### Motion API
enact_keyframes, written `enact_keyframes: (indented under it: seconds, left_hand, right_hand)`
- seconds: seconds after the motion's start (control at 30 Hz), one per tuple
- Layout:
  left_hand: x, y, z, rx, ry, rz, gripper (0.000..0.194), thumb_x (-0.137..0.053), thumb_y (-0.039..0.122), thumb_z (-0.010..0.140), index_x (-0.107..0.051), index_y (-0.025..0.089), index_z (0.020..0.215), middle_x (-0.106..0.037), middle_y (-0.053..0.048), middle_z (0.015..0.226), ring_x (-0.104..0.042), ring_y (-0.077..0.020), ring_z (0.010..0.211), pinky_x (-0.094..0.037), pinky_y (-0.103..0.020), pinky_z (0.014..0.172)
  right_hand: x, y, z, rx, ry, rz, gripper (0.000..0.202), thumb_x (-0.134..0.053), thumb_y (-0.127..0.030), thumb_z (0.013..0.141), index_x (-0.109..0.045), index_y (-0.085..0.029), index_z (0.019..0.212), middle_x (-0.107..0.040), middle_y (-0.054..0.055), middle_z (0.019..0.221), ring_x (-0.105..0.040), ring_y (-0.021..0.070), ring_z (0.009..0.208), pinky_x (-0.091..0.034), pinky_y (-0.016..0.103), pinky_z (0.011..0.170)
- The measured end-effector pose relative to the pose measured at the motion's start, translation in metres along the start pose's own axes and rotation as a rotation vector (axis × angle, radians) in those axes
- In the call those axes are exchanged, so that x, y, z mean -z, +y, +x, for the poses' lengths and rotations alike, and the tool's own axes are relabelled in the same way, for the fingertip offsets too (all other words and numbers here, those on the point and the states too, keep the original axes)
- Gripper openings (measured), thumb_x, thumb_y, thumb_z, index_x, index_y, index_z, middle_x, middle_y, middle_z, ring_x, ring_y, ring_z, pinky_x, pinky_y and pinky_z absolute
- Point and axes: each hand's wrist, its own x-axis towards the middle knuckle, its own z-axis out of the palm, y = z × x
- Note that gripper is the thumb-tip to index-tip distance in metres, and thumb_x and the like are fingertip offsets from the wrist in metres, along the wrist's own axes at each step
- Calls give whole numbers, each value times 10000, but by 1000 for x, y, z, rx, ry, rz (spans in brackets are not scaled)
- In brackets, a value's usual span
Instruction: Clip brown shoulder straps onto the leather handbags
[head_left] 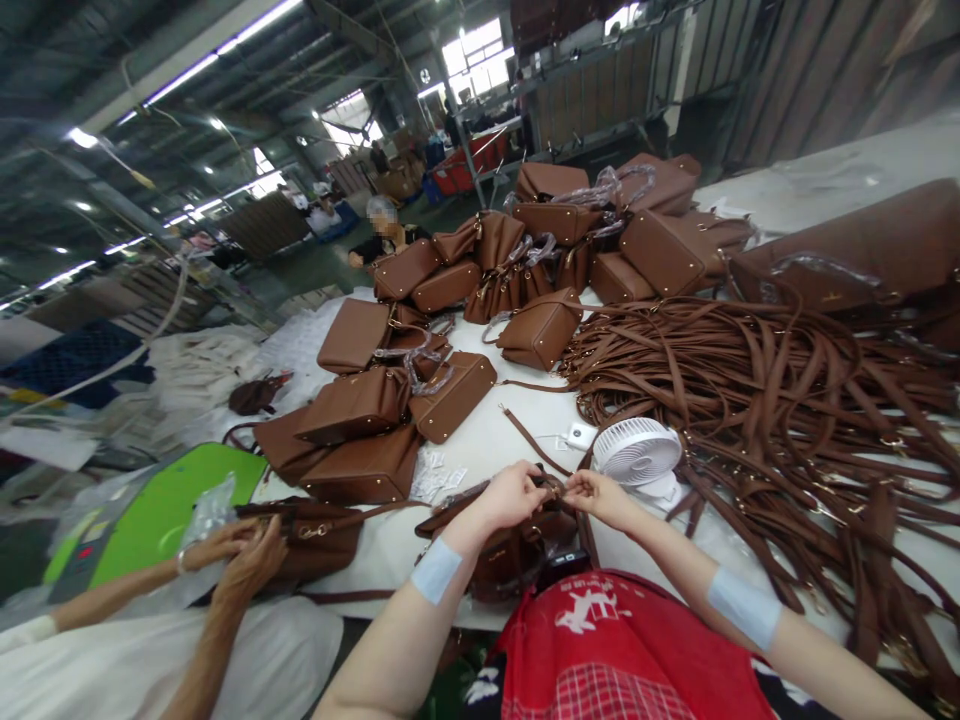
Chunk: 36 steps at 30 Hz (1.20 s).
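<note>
A brown handbag [510, 553] lies at the table's near edge, right in front of my red apron. Over its top edge, my left hand [517, 494] has its fingers pinched together at a brown strap end or fitting. Close on the right, my right hand [598, 497] also pinches at that spot, with thumb and fingertips together. The small part between the two hands is too tiny to make out. Both forearms partly cover the bag.
A white fan [637, 455] stands beyond my right hand. Brown straps [697, 370] heap up on the right. Several brown bags [454, 395] fill the back and left. At left, a co-worker's hands [251, 555] work on another bag [319, 545], beside a green board [165, 510].
</note>
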Motion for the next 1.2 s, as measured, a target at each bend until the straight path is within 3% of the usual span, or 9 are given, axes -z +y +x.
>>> enact_keyframes:
  seconds: [0.1,0.27,0.4,0.47,0.57,0.67,0.73,0.93,1.2]
  left_hand:
    - [-13,-16,-7,89,164,-545,301,-648,279,770,-559,133,1018,-565,50,559,-506,-101,468,-370,-197,479]
    - [-32,-27,-7,100,363,-734,254,-607,309,807,-540,140,985,-518,62,578,-491,-83,491,-404,-198,530]
    - [-44,-19,-14,32,357,-846,270,-529,277,853,-561,133,1079,-638,-23,757,-604,-121,660,-483,-236,651]
    - [-49,-8,-24,-84,291,-813,299,-487,250,873,-570,139,1138,-677,-79,935,-647,-159,836,-511,-279,778]
    - [-53,11,-46,-251,169,-492,327,-485,229,879,-595,171,1181,-650,-108,1149,-607,-212,1075,-469,-352,966]
    - [-52,22,-69,-354,50,-137,309,-533,258,872,-634,209,1160,-601,-100,1241,-550,-243,1178,-412,-382,1053]
    - [-50,23,-78,-373,27,-44,293,-564,266,858,-650,212,1133,-597,-96,1235,-556,-245,1166,-420,-371,1048]
    - [-44,3,-87,-314,222,-130,192,-556,216,860,-680,188,1004,-672,-67,1098,-602,-199,1061,-449,-305,987]
    - [-38,-23,-102,-128,488,-322,176,-529,190,858,-690,177,927,-700,-52,988,-624,-171,948,-482,-264,876]
  right_hand:
    - [-10,-5,5,43,11,-99,268,-716,-316,652,-639,-183,871,-686,20,737,-627,173,665,-503,294,641]
    - [-20,-6,16,102,71,-250,204,-629,-292,715,-663,-185,886,-670,32,741,-615,193,674,-499,332,674]
    - [-20,-6,18,205,98,-314,258,-572,-279,750,-691,-196,963,-677,81,933,-625,230,880,-491,387,840]
    - [-18,-7,17,257,86,-335,268,-562,-268,749,-699,-194,967,-674,92,946,-618,241,926,-481,404,887]
    - [-15,-9,15,320,37,-357,288,-569,-302,775,-705,-197,1007,-679,99,969,-618,247,959,-481,408,913]
    - [-12,-12,14,367,-15,-371,306,-533,-388,855,-711,-228,1045,-687,97,1020,-620,242,999,-485,397,926]
    - [-11,-10,16,388,-12,-376,326,-495,-438,889,-728,-235,994,-694,102,1005,-624,242,992,-490,410,926]
    - [-17,0,25,424,63,-391,379,-551,-546,838,-706,-206,773,-679,110,882,-630,248,896,-527,442,859]
    - [-13,-12,11,483,31,-456,305,-590,-467,851,-747,-212,905,-666,119,985,-624,245,940,-508,413,885]
